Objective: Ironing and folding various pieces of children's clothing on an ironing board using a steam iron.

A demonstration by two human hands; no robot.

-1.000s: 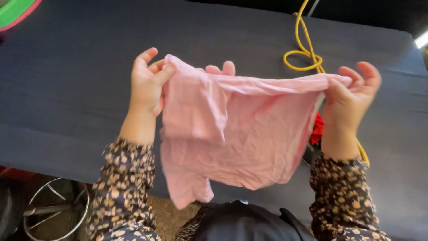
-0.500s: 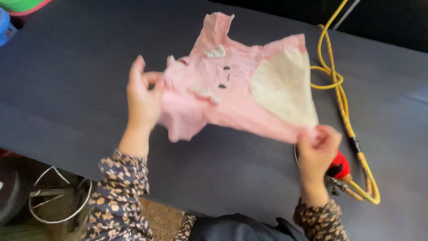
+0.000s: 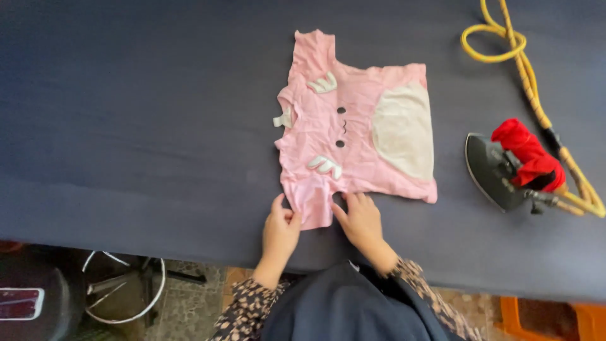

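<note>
Spanning the whole view, a dark blue counter [image 3: 126, 126] carries everything else. A small pink garment [image 3: 353, 136] lies spread flat near its middle, front side up, with a cream oval patch [image 3: 404, 129] toward the right, three small dark marks in a line at the centre, and pale appliqué pieces on the left part. One sleeve points to the far edge and the other to the near edge of the counter. An iron [image 3: 505, 170] rests on its side well to the right of the garment, soleplate turned toward it, its handle wrapped in red cloth [image 3: 527, 155]. A yellow cord [image 3: 505, 38] runs from the iron and loops at the far right corner. The left hand [image 3: 281, 227] rests at the left edge of the near sleeve, fingers extended and pressing on the fabric, not gripping. The right hand [image 3: 360, 218] lies open just beside it, fingertips flat on the garment's lower hem. Below the counter edge, patterned sleeves and a dark cloth show.
</note>
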